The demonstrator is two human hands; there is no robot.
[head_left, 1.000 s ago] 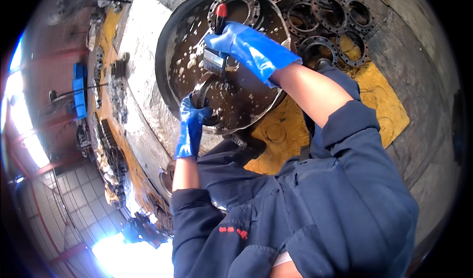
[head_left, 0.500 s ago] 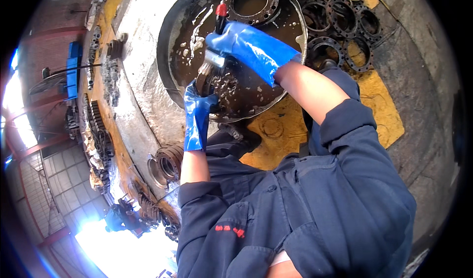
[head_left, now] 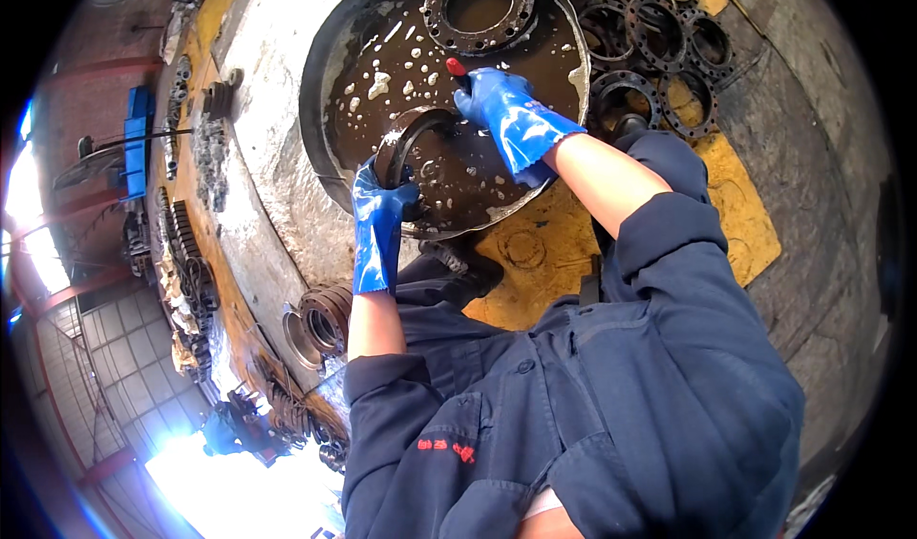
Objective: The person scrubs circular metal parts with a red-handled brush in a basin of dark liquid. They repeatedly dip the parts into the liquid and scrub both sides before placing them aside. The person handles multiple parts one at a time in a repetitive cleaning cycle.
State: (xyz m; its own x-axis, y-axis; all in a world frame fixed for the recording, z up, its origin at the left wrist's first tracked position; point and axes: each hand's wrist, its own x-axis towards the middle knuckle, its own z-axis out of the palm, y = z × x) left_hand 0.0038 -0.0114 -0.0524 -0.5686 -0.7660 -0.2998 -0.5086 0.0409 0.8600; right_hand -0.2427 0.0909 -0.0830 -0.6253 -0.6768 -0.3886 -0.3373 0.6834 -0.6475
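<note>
A round metal pan (head_left: 313, 109) holds murky brown liquid with patches of foam. At its near left side, my left hand (head_left: 378, 219), in a blue glove, is closed on a dark metal ring (head_left: 413, 130) tilted up in the liquid. My right hand (head_left: 503, 109), gloved alike, grips a paintbrush (head_left: 455, 67) by its black handle with a red end. The brush's bristles are hidden by the hand, which is over the liquid to the right of the ring. A larger flange ring with bolt holes (head_left: 438, 15) lies at the far side of the pan.
Several greasy flange rings (head_left: 657, 34) are piled right of the pan. A yellow mat (head_left: 731, 204) lies under and beside my legs. Stacked rings (head_left: 325, 319) stand left of my left forearm. Further left are rows of metal parts (head_left: 186, 252) and a blue object (head_left: 137, 142).
My right hand has moved right and away from the ring with the brush, leaving more of the ring showing. My left hand keeps its hold in nearly the same place.
</note>
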